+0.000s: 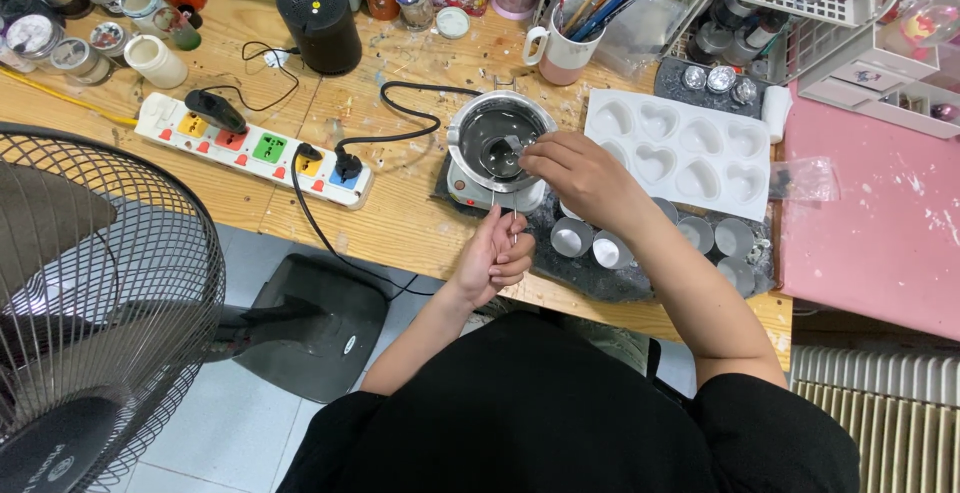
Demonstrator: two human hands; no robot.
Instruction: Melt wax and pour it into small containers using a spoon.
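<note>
A round metal pot (470,118) with dark liquid sits on a small white hot plate (470,191) on the wooden table (400,223). My right hand (580,178) reaches over the pot's right rim and pinches a small pale piece (513,144) just above the liquid. My left hand (492,263) is at the table's near edge, below the hot plate, closed on the pot's thin metal wire handle (497,218).
A white heart-shaped mould tray (700,118) lies right of the pot, with several small metal cups (572,238) on a dark mat in front. A power strip (255,148), a black speaker (320,23), a mug of brushes (565,53) and jars stand behind. A fan (90,303) fills the lower left.
</note>
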